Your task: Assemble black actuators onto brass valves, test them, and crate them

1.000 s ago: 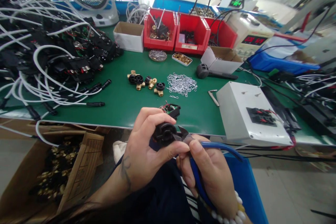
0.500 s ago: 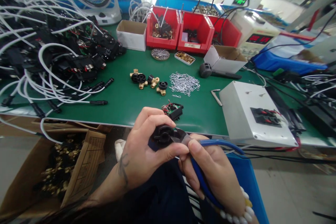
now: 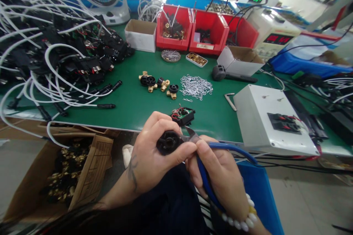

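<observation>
My left hand (image 3: 154, 150) is wrapped round a round black plastic part (image 3: 168, 142) with a ring-shaped face. In my right hand (image 3: 217, 169) are blue-handled cutting pliers (image 3: 230, 147), their jaws parted at the edge of the black part. Whether a jaw touches it I cannot tell. Just beyond my fingers a small black housing with a green circuit board (image 3: 183, 115) rests on the green table (image 3: 129, 117). Farther back are several brass fittings with black caps (image 3: 173, 91) and a heap of silver wire clips (image 3: 196, 87).
Black units with white cables (image 3: 68, 58) crowd the left. Red bins (image 3: 208, 35) and a white box (image 3: 140, 36) line the back. A grey metal box (image 3: 256, 117) stands at right. Below the table edge are a cardboard carton (image 3: 91, 176) and a blue crate (image 3: 261, 198).
The black part has turned so its round face shows more fully toward me. The pliers' jaws have shifted slightly away from its middle to its edge. The whole view has moved slightly.
</observation>
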Available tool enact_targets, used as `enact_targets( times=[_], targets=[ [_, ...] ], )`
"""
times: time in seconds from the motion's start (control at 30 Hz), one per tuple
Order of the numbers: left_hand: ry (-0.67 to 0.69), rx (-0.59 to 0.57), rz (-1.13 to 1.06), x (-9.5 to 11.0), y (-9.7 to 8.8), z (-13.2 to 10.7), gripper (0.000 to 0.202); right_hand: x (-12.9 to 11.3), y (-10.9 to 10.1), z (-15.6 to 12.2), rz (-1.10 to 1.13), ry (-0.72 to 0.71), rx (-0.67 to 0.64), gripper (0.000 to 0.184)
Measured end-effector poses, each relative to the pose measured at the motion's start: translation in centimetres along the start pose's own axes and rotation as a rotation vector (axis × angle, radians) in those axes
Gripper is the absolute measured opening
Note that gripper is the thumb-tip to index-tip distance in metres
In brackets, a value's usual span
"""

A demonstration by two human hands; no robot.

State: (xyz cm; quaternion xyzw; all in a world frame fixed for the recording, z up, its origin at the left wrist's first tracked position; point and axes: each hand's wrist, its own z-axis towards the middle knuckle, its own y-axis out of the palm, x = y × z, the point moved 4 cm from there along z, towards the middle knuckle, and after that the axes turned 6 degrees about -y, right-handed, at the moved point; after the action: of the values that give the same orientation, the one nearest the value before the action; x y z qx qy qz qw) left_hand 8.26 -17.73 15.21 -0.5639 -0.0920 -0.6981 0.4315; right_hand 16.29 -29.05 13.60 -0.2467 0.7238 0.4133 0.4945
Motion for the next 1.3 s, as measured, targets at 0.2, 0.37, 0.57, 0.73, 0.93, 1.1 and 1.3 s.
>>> enact_targets(
  times=[0.2, 0.37, 0.57, 0.73, 0.93, 1.1, 1.3],
  targets=[
    [-0.305, -0.107, -0.291, -2.3, -0.1, -0.1, 0.048, -0.4, -0.4, 0.6, 0.056, -0.106, 0.054, 0.038],
    [-0.279, -0.110, -0.489, -2.2, -0.4, -0.2, 0.040, -0.1, -0.8, 0.1, 0.100, -0.029, -0.012, 0.037],
    [-0.299, -0.163, -0.668, -1.8, 0.3, -0.4, 0.039, -0.2, -0.3, -0.2, 0.088, 0.033, -0.028, 0.037],
    [-0.298, -0.174, -0.615, -1.4, 0.7, -0.8, 0.032, -0.5, -0.3, -0.3, 0.068, 0.064, -0.031, 0.038],
    [-0.087, -0.008, -0.257, -1.1, 0.3, -0.8, 0.044, -0.3, 0.0, -0.6, 0.119, 0.118, -0.038, 0.037],
    [0.052, 0.073, -0.145, -0.9, -0.1, -0.7, 0.040, -0.2, 0.3, -1.0, 0.124, 0.176, -0.088, 0.039],
    [0.083, 0.076, -0.054, -0.3, -0.4, -0.4, 0.040, 0.3, 0.4, -1.2, 0.106, 0.136, -0.039, 0.039]
  ],
)
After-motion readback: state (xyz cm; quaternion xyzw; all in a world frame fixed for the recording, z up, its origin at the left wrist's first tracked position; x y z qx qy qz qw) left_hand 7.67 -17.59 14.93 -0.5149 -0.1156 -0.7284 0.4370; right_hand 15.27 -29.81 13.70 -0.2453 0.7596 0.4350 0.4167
